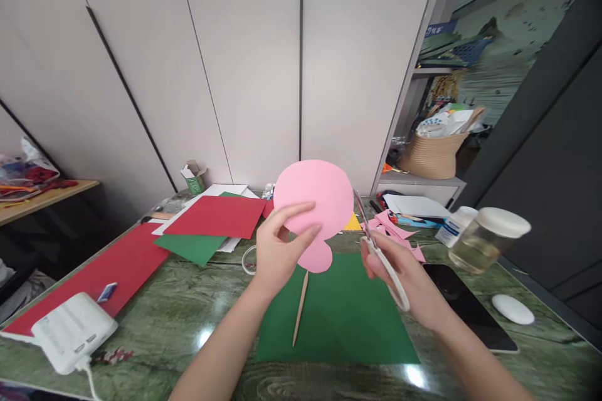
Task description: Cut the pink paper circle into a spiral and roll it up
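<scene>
My left hand (282,247) pinches a pink paper cutout (320,191) between thumb and fingers. The cutout has a large round upper part and a smaller rounded lobe below, and it is held up above the table. In my right hand (399,269) is a pair of scissors (365,216) with white handles, blades pointing up beside the cutout's right edge. Whether the blades touch the paper I cannot tell. Beneath both hands lies a green paper sheet (348,319), with a wooden pencil (300,313) resting on it.
Pink scraps (390,229) lie behind my right hand. To the right are a black tablet (463,301), a white mouse (512,309) and a lidded jar (486,244) of liquid. Red sheets (214,216) and a white charger (73,332) with a cable occupy the left.
</scene>
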Available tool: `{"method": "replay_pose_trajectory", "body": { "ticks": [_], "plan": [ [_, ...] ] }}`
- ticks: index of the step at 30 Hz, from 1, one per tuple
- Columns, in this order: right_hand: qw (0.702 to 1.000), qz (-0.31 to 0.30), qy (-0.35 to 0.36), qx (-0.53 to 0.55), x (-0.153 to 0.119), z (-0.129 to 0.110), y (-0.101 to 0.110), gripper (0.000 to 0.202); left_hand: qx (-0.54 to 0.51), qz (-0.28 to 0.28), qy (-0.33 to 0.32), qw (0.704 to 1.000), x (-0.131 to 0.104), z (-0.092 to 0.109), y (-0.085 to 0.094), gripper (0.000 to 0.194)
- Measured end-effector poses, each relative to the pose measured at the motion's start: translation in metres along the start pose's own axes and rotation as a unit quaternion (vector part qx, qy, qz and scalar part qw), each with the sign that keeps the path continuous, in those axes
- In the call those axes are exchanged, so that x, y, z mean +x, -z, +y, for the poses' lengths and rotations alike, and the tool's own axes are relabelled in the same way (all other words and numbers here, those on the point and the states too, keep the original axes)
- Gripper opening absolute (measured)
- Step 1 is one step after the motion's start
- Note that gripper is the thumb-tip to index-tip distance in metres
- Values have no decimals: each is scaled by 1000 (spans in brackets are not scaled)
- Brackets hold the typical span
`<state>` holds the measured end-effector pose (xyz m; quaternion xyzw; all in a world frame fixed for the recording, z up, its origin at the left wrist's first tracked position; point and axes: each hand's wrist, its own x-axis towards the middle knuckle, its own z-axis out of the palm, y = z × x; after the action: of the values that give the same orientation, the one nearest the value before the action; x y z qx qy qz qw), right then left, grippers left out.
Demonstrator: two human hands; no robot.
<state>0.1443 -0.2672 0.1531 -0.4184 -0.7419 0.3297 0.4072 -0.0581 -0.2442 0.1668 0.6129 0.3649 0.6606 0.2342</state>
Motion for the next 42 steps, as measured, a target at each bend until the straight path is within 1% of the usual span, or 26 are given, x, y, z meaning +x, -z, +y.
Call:
{"method": "replay_pose_trajectory", "body": {
  "ticks": [8, 14, 19, 28, 32, 37, 42],
  "plan": [
    [1000, -15, -14, 15, -1, 2, 3, 39, 24, -15, -3, 1000, 0, 2, -1, 30],
    [1000, -20, -21, -4, -2, 3, 4, 40, 38, -24, -19, 999, 1, 1, 1, 31],
    [1000, -21, -16, -9, -1, 2, 5, 41, 40, -28, -16, 999, 2, 3, 2, 30],
    [999, -26, -26, -1, -1, 4, 5, 41, 30, -21, -12, 999, 2, 1, 2, 32],
    [999, -30, -33, 15, 0, 5, 4, 39, 8, -16, -3, 1000, 2, 0, 2, 28],
    [999, -23, -43, 9, 0, 4, 3, 37, 16, -13, -1, 1000, 0, 0, 1, 23],
    [998, -25, -61, 16, 0, 2, 0, 36, 32, -3, -8, 999, -1, 2, -1, 32]
  ]
}}
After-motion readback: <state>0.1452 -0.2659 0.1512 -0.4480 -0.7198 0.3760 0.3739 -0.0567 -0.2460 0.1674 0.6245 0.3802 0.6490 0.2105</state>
